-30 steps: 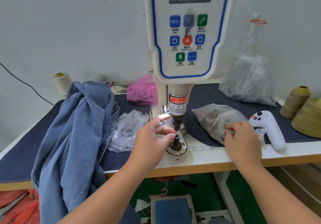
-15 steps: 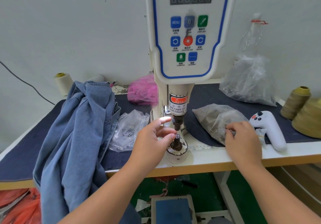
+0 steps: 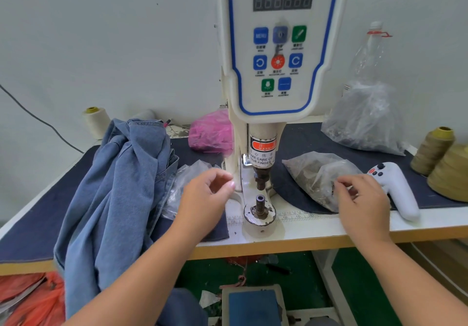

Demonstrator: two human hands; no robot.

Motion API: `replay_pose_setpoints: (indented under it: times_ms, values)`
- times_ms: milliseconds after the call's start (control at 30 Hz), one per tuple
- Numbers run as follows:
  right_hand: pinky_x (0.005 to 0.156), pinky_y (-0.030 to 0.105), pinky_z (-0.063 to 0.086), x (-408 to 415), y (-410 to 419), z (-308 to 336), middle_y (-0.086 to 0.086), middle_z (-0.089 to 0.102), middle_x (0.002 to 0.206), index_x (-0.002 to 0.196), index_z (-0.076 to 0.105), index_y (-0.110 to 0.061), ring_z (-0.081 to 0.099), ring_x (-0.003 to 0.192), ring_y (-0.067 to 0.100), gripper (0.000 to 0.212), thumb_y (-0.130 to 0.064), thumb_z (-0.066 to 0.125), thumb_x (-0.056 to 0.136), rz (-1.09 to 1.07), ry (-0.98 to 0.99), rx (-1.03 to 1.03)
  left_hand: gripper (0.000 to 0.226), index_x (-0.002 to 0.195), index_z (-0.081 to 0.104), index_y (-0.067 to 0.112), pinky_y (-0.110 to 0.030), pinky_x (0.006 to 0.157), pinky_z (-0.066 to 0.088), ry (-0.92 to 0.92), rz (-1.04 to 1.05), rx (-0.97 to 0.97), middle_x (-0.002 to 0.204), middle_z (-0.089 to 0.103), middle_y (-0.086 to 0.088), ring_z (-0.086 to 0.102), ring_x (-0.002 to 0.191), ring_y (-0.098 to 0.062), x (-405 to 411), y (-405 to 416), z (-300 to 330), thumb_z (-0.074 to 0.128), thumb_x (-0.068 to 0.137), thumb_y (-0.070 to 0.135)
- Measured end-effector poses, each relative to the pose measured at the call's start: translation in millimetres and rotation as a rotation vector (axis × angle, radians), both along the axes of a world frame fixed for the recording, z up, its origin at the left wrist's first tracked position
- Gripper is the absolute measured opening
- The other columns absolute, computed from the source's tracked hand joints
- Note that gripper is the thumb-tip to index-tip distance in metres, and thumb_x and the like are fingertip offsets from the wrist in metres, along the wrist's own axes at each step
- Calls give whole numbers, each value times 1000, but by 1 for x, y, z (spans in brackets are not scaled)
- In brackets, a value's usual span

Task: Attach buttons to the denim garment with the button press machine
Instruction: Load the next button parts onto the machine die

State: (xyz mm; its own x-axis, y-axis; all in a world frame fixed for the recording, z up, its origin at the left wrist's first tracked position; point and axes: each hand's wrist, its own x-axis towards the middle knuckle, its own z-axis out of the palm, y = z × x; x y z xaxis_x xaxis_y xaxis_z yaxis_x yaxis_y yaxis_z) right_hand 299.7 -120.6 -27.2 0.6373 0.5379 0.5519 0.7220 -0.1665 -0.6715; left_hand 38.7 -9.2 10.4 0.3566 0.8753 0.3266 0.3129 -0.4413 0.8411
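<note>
The denim garment (image 3: pixel 114 186) lies heaped at the left end of the bench (image 3: pixel 316 229), one part hanging over the front edge, well clear of the press; no button shows on it yet, so the work looks to be at the loading stage. Just right of it sits a clear bag (image 3: pixel 187 181), and over that bag the left hand (image 3: pixel 205 199) hovers with fingers loosely curled and nothing visible in them, beside the lower post (image 3: pixel 260 205) of the button press machine (image 3: pixel 276 72). Whether a part already sits on that post cannot be told. The person would do well to seat each piece square on its die, then spread a single layer of denim flat across the post and pull fingers clear, as the warning label urges. Towards the right, the right hand (image 3: pixel 362 201) rests on the bag of metal parts (image 3: pixel 319 176), fingertips curled at the plastic; whether they hold a piece cannot be told. One piece only should be picked.
</note>
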Motion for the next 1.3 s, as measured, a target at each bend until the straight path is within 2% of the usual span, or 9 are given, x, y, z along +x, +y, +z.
replay_pose_setpoints:
  times_ms: [133,200,333,400,500,633,800,1133,1300]
  values:
    - [72,2,40,-14,-4,14,-13,63,85,95,73,-17,58,80,-2,12,-9,66,91,105,17,110,19,79,65,35,-7,66,41,67,119,37,82,65,28,59,80,6,-12,21,-5,66,90,19]
    - [70,11,48,-25,-2,19,-18,66,78,96,73,-24,60,75,-5,12,-15,66,91,180,217,141,24,75,62,36,-12,69,40,110,141,69,79,65,24,57,83,6,-17,24,-14,65,90,17]
    - [53,16,51,-49,4,21,-5,72,70,89,75,-29,62,55,5,17,-13,69,90,287,667,210,16,82,62,28,-11,71,38,239,160,255,82,62,16,53,89,2,-23,29,-31,65,90,15]
    - [53,21,52,-61,6,21,0,72,71,83,77,-25,63,55,9,19,-8,71,87,318,813,236,7,87,63,22,-16,74,37,229,185,277,86,60,14,51,88,-3,-24,31,-36,63,90,15]
    - [51,21,50,-80,10,23,3,70,67,83,78,-27,60,53,10,23,-5,72,86,383,952,237,5,90,62,23,-24,81,37,195,216,220,92,56,15,51,92,-7,-25,31,-38,62,89,18]
    - [50,22,48,-97,15,26,1,65,62,79,73,-29,57,51,11,26,-5,70,86,428,892,233,2,93,61,24,-25,79,39,247,206,217,92,53,18,49,90,0,-25,34,-41,61,92,22]
    - [53,23,50,-104,15,30,3,67,61,79,76,-28,59,52,15,26,-3,71,85,474,897,155,1,94,59,25,-28,81,41,276,220,214,93,52,17,50,91,-8,-23,32,-41,60,93,25]
    - [48,22,48,-115,17,34,7,70,67,72,74,-24,56,51,12,36,8,63,85,587,957,154,6,97,61,22,-29,81,44,306,230,218,96,53,12,51,90,-10,-23,33,-42,60,93,26]
    - [50,25,48,-116,24,34,11,70,72,87,64,-18,57,52,15,26,7,68,82,543,960,159,7,97,61,21,-29,80,43,307,230,220,97,53,11,51,90,-9,-23,33,-42,60,93,26]
